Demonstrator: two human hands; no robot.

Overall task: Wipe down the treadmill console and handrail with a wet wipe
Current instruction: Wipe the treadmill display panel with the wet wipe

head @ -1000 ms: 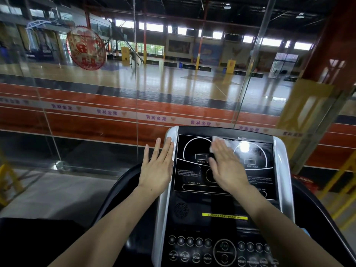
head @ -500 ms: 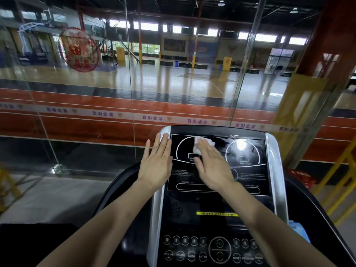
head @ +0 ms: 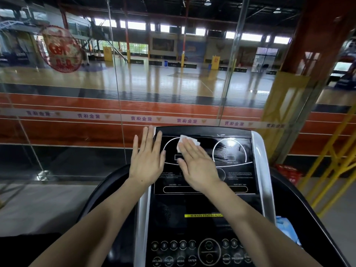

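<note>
The treadmill console (head: 238, 176) is a black glossy panel with white dial outlines, framed by silver side strips. My right hand (head: 198, 166) lies flat on the left dial and presses a white wet wipe (head: 187, 140) against the screen; the wipe shows past my fingertips. My left hand (head: 147, 160) rests flat with fingers spread on the console's left silver edge, holding nothing. The black handrail (head: 100, 191) curves out on both sides below the panel. A row of round buttons (head: 173, 245) sits on the lower console.
A glass wall (head: 115, 93) stands directly behind the console, with a sports hall beyond it. A blue object (head: 287, 228) lies on the right side of the handrail. Yellow metal framing (head: 331, 160) and a red crate (head: 287, 171) are at the right.
My right hand has slid the wipe leftward across the screen, from the middle to the left dial. My left hand has stayed flat on the console's left edge.
</note>
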